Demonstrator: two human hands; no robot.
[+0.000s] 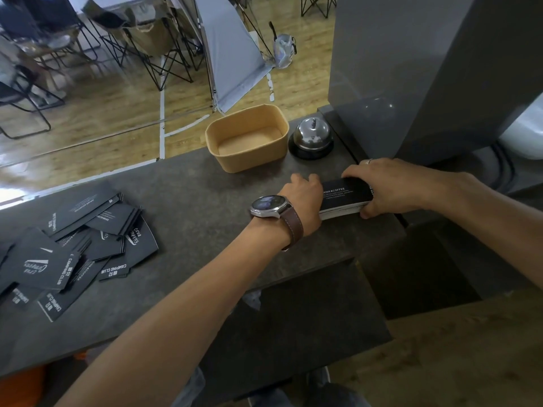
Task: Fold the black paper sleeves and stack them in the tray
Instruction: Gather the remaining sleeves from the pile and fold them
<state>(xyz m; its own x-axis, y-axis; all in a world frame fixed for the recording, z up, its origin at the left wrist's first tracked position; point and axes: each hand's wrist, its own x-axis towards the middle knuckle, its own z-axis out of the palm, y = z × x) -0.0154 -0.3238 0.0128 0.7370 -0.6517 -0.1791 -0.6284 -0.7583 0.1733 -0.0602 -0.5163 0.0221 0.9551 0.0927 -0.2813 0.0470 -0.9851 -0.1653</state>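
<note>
Both hands clamp a stack of folded sleeves (346, 198) on the desk (205, 183): left hand (302, 198) squeezing one end, right hand (390, 186) the other. The tray (282, 139), just beyond, is empty, so no stacking is done yet. A loose pile (67, 248) waits far left, partly cut off; my fingertips are hidden.
</note>
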